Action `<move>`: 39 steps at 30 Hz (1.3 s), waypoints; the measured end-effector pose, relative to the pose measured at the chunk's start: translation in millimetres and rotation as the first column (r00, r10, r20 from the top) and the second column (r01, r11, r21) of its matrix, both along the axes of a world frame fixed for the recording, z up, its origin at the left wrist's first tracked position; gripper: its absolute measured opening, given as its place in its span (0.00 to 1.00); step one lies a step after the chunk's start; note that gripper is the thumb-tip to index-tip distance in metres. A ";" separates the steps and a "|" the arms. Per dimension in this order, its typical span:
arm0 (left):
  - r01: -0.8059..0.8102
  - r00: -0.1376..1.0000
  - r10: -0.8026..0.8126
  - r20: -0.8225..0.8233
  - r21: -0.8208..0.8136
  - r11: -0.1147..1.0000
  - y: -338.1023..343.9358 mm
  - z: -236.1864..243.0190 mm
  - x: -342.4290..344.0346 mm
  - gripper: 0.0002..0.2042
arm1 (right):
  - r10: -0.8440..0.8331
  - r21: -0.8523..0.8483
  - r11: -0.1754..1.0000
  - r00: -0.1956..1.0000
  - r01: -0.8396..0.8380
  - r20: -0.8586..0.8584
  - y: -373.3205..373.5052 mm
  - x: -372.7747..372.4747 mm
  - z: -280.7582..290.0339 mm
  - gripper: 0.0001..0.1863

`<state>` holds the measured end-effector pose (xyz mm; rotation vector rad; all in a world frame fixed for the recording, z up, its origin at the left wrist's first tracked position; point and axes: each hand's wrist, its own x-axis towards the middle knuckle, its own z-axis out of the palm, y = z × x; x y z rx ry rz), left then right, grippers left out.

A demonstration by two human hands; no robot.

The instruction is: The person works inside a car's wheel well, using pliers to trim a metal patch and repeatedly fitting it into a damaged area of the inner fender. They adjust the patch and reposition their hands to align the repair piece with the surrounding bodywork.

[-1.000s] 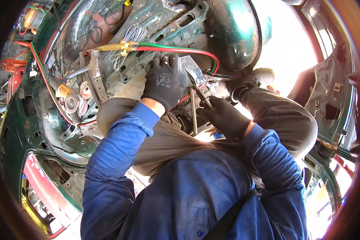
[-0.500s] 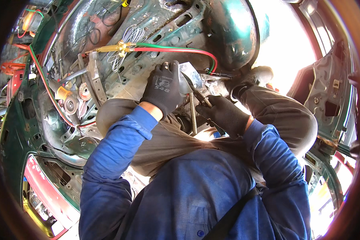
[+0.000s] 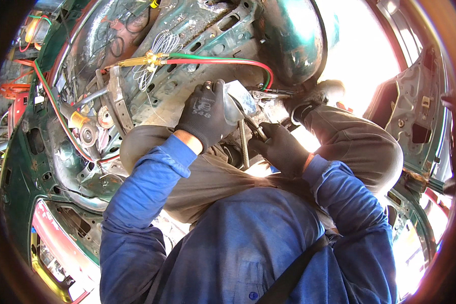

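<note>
My left hand, in a black glove, is closed on a small piece of grey sheet metal held above my lap. My gloved right hand is wrapped round the handles of dark tin snips. Their blades reach up to the sheet's lower right edge; whether they bite into it is hard to tell. Just below the sheet, a ribbed metal rod stands between my legs.
A brass torch with green and red hoses lies ahead beside coiled wire. At left are a hammer and an angle grinder. Locking pliers lie near my foot. Green car body panels surround me.
My right hand and the snips have shifted slightly left and down. The left hand and sheet metal stay almost in place.
</note>
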<state>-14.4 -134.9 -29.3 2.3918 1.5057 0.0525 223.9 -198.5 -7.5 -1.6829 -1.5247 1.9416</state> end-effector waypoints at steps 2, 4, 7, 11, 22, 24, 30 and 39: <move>-0.007 1.000 0.007 -0.012 -0.008 1.000 -1.3 0.1 0.9 0.42 | 0.014 -0.058 0.998 1.000 -0.015 -0.009 5.4 0.1 -0.1 0.23; -0.006 0.999 0.005 -0.036 -0.021 1.000 -5.9 -2.8 4.2 0.44 | -0.001 -0.157 0.988 0.998 -0.009 -0.067 4.5 5.2 -12.7 0.24; 0.028 0.999 -0.029 -0.018 -0.020 0.999 -6.3 -3.5 -1.7 0.46 | 0.141 0.166 0.979 0.983 -0.121 -0.117 5.4 10.3 -25.9 0.25; -0.006 1.000 0.004 -0.013 -0.173 0.985 0.7 3.2 3.4 0.48 | -0.046 -0.148 0.988 0.994 0.031 -0.102 6.1 4.0 -6.3 0.25; -0.043 0.996 0.058 0.064 -0.220 0.974 2.0 6.6 3.4 0.50 | -0.084 -0.179 0.982 0.993 0.068 -0.086 1.1 -5.4 -1.3 0.20; -0.019 0.996 0.033 0.081 -0.171 0.985 -4.3 -2.5 1.1 0.51 | -0.079 -0.173 0.983 0.991 0.060 -0.104 3.3 -5.4 -6.1 0.19; -0.002 0.997 0.017 0.076 -0.184 0.983 -2.5 1.8 4.3 0.52 | 0.017 -0.025 0.999 0.986 -0.022 -0.165 1.0 0.5 -18.6 0.18; -0.001 0.981 0.048 0.190 -0.238 0.971 -3.2 1.7 3.4 0.64 | -0.014 -0.031 0.999 0.996 0.011 -0.083 -0.2 -4.3 -12.8 0.20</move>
